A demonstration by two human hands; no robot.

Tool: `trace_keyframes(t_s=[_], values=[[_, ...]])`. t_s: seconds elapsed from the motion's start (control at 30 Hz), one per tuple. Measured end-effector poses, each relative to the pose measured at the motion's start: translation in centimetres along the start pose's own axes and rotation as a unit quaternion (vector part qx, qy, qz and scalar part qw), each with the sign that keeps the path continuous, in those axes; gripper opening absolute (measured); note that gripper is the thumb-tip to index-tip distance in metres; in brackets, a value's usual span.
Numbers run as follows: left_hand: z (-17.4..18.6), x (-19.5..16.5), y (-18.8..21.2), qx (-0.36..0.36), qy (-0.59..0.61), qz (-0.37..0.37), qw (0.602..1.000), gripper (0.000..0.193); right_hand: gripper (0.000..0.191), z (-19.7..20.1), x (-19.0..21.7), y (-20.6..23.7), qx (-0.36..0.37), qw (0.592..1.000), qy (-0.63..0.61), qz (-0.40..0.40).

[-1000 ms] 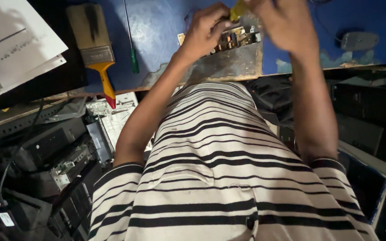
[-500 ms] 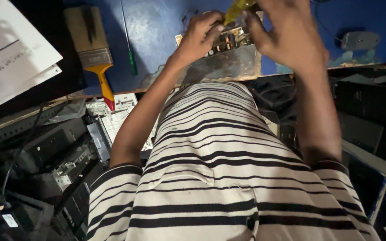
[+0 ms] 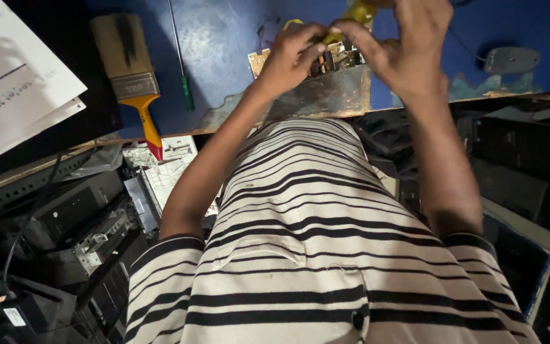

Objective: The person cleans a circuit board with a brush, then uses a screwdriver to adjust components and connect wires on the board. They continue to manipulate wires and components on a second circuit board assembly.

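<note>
Both hands have drawn together over the circuit board [image 3: 337, 58] since a second ago. Left hand [image 3: 291, 58] pinches a small part above it; right hand [image 3: 408, 54] curls around a yellow tool [image 3: 358, 13]. A paintbrush [image 3: 128, 76] lies well left of the board on the bench [image 3: 224, 38].

circuit board [image 3: 338, 58] | small, tan edge, metal and dark parts on top | lies flat near blue table [image 3: 224, 38] front edge, partly hidden
</note>
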State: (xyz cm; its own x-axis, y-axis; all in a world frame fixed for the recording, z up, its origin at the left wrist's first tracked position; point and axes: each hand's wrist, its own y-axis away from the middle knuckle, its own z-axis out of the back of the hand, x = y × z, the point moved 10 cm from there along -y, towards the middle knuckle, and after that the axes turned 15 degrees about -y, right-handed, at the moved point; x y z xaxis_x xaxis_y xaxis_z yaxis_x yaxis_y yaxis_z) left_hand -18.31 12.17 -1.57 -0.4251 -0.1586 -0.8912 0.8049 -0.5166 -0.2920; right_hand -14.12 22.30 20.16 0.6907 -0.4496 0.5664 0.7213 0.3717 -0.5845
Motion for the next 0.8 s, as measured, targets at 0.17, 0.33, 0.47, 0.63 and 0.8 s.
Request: trace_keyframes(t_s=[0.17,0.33,0.47,0.63,0.8], values=[[0.7,0.4,-0.2,-0.022,0.031,0.014,0.999,0.031,0.025,-0.3,-0.1,0.3,-0.001,0.997,-0.069,-0.025],[1.4,-0.3,0.0,-0.031,-0.082,-0.035,0.996,0.016,0.031,0.1,1.1,0.5,-0.028,1.0,0.014,-0.001],[1.0,-0.1,-0.2,0.0,-0.134,-0.028,0.991,0.013,0.025,-0.3,0.0,0.0,-0.019,0.994,-0.094,-0.06],[1.2,-0.6,-0.9,-0.017,-0.011,-0.015,1.0,0.019,0.034,-0.1,0.6,-0.5,-0.027,0.998,-0.054,-0.017],[1.2,-0.7,-1.1,-0.01,-0.109,-0.011,0.994,0.018,0.031,0.1,-0.7,-0.3,-0.04,0.992,-0.103,-0.064]])
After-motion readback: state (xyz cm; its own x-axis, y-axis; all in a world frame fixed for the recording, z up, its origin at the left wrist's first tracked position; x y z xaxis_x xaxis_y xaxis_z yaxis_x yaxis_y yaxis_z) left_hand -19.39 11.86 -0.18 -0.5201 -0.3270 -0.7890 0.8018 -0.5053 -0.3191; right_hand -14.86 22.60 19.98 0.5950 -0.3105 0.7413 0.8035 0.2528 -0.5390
